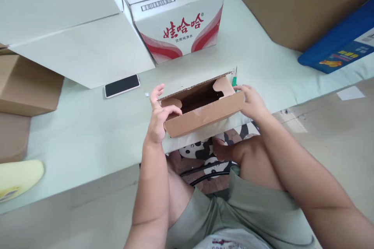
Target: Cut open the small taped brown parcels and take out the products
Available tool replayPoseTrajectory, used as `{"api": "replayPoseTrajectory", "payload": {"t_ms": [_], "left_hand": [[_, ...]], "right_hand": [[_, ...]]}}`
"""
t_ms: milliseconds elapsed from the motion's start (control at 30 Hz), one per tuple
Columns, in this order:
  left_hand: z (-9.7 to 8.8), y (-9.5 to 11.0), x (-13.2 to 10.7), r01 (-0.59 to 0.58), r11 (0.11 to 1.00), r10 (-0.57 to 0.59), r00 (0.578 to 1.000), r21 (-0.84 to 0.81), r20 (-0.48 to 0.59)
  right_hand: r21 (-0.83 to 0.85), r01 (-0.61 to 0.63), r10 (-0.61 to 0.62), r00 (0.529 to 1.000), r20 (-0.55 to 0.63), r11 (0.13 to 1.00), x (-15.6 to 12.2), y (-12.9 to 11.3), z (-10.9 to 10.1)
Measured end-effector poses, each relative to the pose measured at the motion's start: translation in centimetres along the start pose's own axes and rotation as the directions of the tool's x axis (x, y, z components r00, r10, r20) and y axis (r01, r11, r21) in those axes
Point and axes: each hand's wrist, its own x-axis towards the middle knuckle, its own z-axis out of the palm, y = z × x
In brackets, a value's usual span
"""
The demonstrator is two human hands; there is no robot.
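Note:
A small brown cardboard box (204,116) stands near the table's front edge with its top open and its inside dark. My left hand (159,118) grips its left end, the thumb and a finger bent over the front wall's rim. At the other end, my right hand (251,101) holds the right corner, its fingertips partly behind the cardboard. Short end flaps show inside the opening on both sides. Just behind the right corner lies a tool with a green handle (234,81) and a thin metal tip, partly hidden by the box.
A phone (122,86) lies left of the box, near a small pale scrap (147,95). White cartons (178,27) stand behind. A large brown carton (292,7) and a blue package (341,42) occupy the right back. Brown boxes (29,85) and a yellow object (20,179) sit left.

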Motion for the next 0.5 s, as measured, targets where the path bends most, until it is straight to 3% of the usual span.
{"api": "replayPoseTrajectory", "payload": {"t_ms": [100,167,333,500], "left_hand": [[0.0,0.3,0.2,-0.025,1.000,0.025,0.999,-0.009,-0.025],[0.0,0.4,0.4,-0.026,0.999,0.022,0.993,-0.031,-0.112],[0.4,0.3,0.6,-0.143,0.974,0.091,0.957,-0.173,-0.275],[0.7,0.5,0.6,-0.257,0.920,0.185,0.950,-0.297,-0.251]], "right_hand": [[0.258,0.094,-0.021,0.963,-0.270,0.962,-0.8,-2.0,-0.4],[0.338,0.212,-0.113,0.951,-0.289,0.917,-1.8,-3.6,-0.6],[0.390,0.456,-0.456,0.884,-0.100,0.800,-3.8,-5.6,-0.2],[0.289,0.515,-0.563,0.819,0.111,0.807,-3.6,-5.7,0.1]]}}
